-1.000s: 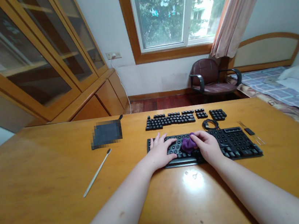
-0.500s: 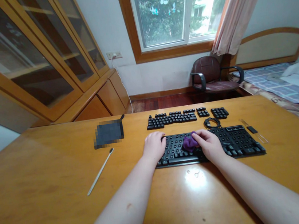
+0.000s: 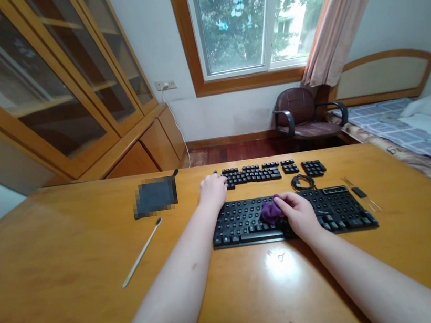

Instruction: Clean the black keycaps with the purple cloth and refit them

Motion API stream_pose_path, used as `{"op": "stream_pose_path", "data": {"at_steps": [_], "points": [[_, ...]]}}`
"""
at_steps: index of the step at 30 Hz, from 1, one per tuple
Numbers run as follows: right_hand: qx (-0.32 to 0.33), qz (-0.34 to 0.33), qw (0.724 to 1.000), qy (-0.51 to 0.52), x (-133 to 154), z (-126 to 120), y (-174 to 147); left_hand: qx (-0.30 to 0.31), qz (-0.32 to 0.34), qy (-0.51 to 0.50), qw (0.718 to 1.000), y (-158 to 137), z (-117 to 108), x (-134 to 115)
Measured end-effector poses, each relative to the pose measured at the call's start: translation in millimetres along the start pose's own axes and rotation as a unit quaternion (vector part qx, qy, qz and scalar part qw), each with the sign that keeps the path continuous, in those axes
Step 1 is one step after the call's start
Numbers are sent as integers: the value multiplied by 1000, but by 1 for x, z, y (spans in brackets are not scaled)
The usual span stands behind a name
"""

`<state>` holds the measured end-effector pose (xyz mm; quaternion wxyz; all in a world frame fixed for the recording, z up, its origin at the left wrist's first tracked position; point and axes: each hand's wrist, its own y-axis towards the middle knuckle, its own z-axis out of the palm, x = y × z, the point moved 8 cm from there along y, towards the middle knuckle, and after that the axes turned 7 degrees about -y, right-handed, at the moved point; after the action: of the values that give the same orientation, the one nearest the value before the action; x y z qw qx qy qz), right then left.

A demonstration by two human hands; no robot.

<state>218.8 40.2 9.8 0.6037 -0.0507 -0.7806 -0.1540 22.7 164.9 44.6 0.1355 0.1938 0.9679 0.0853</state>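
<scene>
My right hand [image 3: 300,213] pinches a crumpled purple cloth [image 3: 270,212], which rests on the black keyboard [image 3: 242,212]. Most of the keyboard's keycaps are off, with some left along the front row and at the lower right. Beyond it, my left hand [image 3: 213,191] reaches over the left end of the rows of loose black keycaps [image 3: 259,174]. Its fingers are bent a little, thumb slightly apart, and the fingertips are at the leftmost caps. Part of those caps is hidden behind the hand.
A coiled black cable [image 3: 303,182] lies behind the keyboard. To its right is a keycap puller [image 3: 358,192] with wire ends. A white-handled brush [image 3: 142,253] and a dark pouch [image 3: 155,196], blurred out, lie on the left. A chair [image 3: 299,113] stands beyond the wooden table [image 3: 55,272].
My left hand has left the keyboard's left edge and moved forward to the loose keycaps. My right hand still presses the purple cloth on the keyboard. The view has shifted slightly.
</scene>
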Motion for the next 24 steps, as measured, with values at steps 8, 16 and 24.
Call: {"op": "stream_pose_path", "data": {"at_steps": [8,16,24], "points": [[6,-8,1000,-12,1,1,0,6,59,-12,998,-7,23,-10],[10,-11,1000,-26,7,1,-1,-10,35,-24,999,-8,23,-4],[4,-7,999,-33,5,-1,0,6,55,-41,998,-9,30,-9]]}}
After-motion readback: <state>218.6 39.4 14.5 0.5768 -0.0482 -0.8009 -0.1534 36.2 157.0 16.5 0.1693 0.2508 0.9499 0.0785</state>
